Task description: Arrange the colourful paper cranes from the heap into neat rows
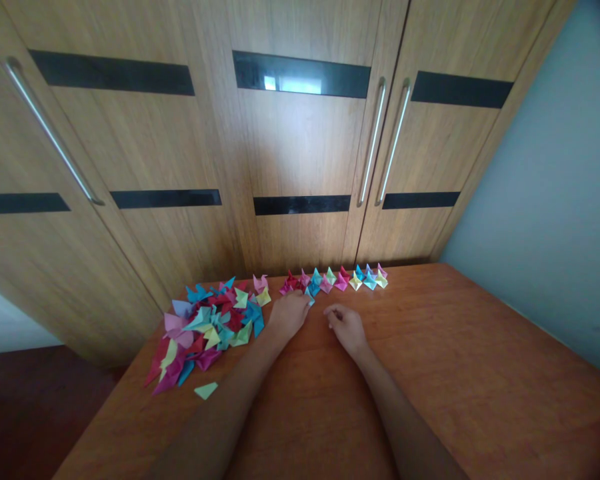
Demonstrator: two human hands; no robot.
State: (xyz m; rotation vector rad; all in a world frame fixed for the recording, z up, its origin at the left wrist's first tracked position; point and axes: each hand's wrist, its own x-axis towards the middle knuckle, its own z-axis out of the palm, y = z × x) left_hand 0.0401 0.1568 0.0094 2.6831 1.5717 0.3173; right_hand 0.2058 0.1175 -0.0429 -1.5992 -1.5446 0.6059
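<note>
The left hand [290, 315]'s grip is narrow, seemingly on a pale-blue origami piece [311, 301] beside the neat row [342, 279] along the worktop [455, 347]; the right hand [347, 326] curls loosely, contents unclear. A larger heap [221, 321] remains unlined.

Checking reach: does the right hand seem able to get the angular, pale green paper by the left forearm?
Probably not directly: the left forearm lies between the right hand and that paper.

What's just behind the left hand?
Red and pink folded papers show there, with the wooden cabinet beyond. Anything the left hand covers can't be seen.
</note>
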